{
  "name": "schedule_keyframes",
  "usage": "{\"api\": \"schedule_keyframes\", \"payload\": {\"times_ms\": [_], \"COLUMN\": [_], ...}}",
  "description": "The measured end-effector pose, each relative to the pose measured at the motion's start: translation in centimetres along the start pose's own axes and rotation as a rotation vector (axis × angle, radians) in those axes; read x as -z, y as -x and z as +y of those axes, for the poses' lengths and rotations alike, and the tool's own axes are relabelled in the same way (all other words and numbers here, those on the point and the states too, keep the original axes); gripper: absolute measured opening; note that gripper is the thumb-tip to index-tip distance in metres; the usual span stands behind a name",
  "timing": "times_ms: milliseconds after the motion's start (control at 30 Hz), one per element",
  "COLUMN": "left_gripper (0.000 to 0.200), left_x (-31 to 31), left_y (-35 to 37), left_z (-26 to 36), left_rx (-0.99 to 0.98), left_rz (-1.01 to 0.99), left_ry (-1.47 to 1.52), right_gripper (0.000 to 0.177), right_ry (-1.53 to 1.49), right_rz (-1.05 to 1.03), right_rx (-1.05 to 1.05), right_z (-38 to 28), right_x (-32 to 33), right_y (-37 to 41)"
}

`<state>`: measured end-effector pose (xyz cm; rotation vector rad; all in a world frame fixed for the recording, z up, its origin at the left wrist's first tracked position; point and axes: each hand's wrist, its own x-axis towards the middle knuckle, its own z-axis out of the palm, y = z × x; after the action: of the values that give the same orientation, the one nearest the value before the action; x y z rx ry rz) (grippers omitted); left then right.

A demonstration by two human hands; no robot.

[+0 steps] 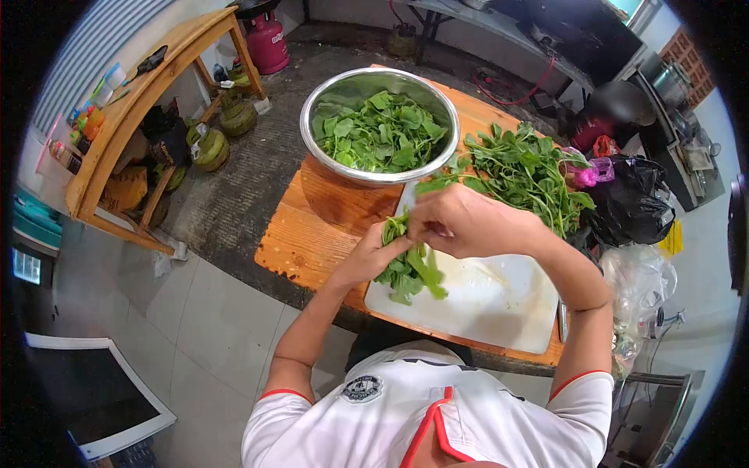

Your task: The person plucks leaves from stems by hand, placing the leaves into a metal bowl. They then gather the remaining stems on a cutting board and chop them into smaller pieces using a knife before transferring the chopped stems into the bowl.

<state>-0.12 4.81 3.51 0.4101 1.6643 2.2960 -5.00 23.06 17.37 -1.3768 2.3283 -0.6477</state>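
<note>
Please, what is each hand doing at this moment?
Left hand: closed around a bunch of leafy greens.
Right hand: fingers closed at the bunch; exact grip cannot be told.

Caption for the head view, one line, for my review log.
Both hands work a bunch of leafy greens above a white cutting board, beside a metal bowl of leaves.

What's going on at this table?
Someone is handling leafy greens over a white cutting board on a wooden table. The left hand grips a small bunch of greens, and the right hand is at its stems. A metal bowl beyond the board holds plenty of loose leaves, and a pile of leafy stems lies to the right of the bowl.
</note>
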Motion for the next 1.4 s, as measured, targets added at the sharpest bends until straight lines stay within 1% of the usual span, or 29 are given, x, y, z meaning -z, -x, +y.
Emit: {"api": "schedule_keyframes", "payload": {"times_ms": [33,67,100,133,167,200,233,267,300,333,367,433,467,567,667,767,800,867,900,967,1000,1033,1100,1133,1233,1267,1367,1400], "left_gripper": [0.02,0.023,0.025,0.026,0.028,0.031,0.031,0.031,0.031,0.032,0.032,0.033,0.031,0.029,0.029,0.029,0.026,0.021,0.018,0.012,0.01,0.011,0.016,0.023,0.024,0.025,0.025,0.025], "left_x": [-0.1,-0.2,0.4,1.3,1.8,1.7,1.7,1.7,1.8,2.2,2.3,2.0,2.0,2.2,3.4,3.8,3.6,3.3,3.5,3.9,3.9,3.8,3.8,3.7,3.8,3.8,3.9,3.9], "left_y": [0.0,0.4,0.5,0.7,1.0,1.3,1.3,1.2,1.0,1.0,0.9,1.0,1.1,1.7,1.9,1.8,1.8,1.9,1.6,1.2,0.9,1.0,0.9,1.0,1.2,1.4,1.5,1.5], "left_z": [-0.3,-0.6,-0.5,-0.1,0.0,-0.1,0.1,0.6,0.8,0.6,0.7,0.8,0.3,0.5,0.0,-0.3,-0.2,0.1,-0.1,-0.7,0.1,0.0,-0.1,0.0,0.1,0.2,-0.3,-0.3], "left_rx": [-0.029,0.059,0.072,0.086,0.103,0.156,0.173,0.188,0.202,0.18,0.186,0.203,0.159,0.086,0.062,0.037,0.058,0.103,0.08,0.034,0.039,0.03,-0.004,0.034,0.037,0.047,0.053,0.061], "left_rz": [0.006,0.154,0.116,0.078,0.041,0.157,0.165,0.174,0.182,0.079,0.057,0.013,0.044,0.127,0.04,0.045,0.079,0.14,0.109,0.051,0.044,0.074,0.119,0.178,0.231,0.26,0.315,0.309], "left_ry": [0.011,0.126,0.202,0.28,0.358,0.35,0.339,0.327,0.315,0.344,0.273,0.133,0.195,0.224,0.102,0.085,0.107,0.149,0.172,0.222,0.209,0.228,0.261,0.275,0.287,0.264,0.282,0.301], "right_gripper": [0.007,0.008,0.008,0.008,0.008,0.007,0.007,0.006,0.006,0.006,0.006,0.006,0.006,0.006,0.008,0.009,0.013,0.013,0.014,0.014,0.014,0.014,0.016,0.018,0.022,0.026,0.028,0.028], "right_ry": [-0.042,-0.082,-0.123,-0.073,-0.08,-0.091,-0.103,-0.105,-0.127,-0.152,-0.179,-0.181,-0.181,-0.142,-0.187,-0.289,-0.26,-0.322,-0.353,-0.099,0.059,0.219,0.305,0.349,0.338,0.367,0.474,0.492], "right_rz": [0.078,0.156,0.235,0.222,0.22,0.216,0.211,0.125,0.076,0.025,-0.026,0.048,0.085,0.19,0.224,0.222,0.251,0.197,0.172,0.378,0.345,0.311,0.179,0.11,-0.08,-0.116,-0.209,-0.212], "right_rx": [0.017,0.035,0.052,0.01,0.03,0.051,0.074,0.006,0.036,0.062,0.086,0.113,0.129,0.079,0.151,0.142,0.14,0.083,0.053,-0.006,-0.099,-0.196,-0.164,-0.146,-0.232,-0.278,-0.308,-0.312], "right_z": [0.1,0.3,0.4,0.4,0.5,0.5,0.5,0.2,0.6,1.0,1.4,2.0,2.2,1.8,2.4,2.3,2.4,2.4,3.1,6.6,8.6,10.4,14.3,15.5,15.9,15.6,15.9,16.2], "right_x": [-0.4,-0.8,-1.1,-1.2,-1.3,-1.4,-1.3,-0.7,-0.4,-0.2,-0.1,-0.9,-1.3,-1.3,-1.8,-2.2,-2.3,0.0,1.3,3.5,4.6,5.3,4.6,4.3,3.7,3.9,3.5,3.3], "right_y": [-0.5,-0.9,-1.2,-1.3,-1.2,-1.2,-1.2,-1.1,-1.2,-1.3,-1.5,-2.1,-2.5,-3.2,-4.1,-4.8,-5.0,-5.2,-5.2,-6.0,-6.6,-7.1,-7.7,-7.7,-8.8,-9.1,-10.1,-10.3]}}
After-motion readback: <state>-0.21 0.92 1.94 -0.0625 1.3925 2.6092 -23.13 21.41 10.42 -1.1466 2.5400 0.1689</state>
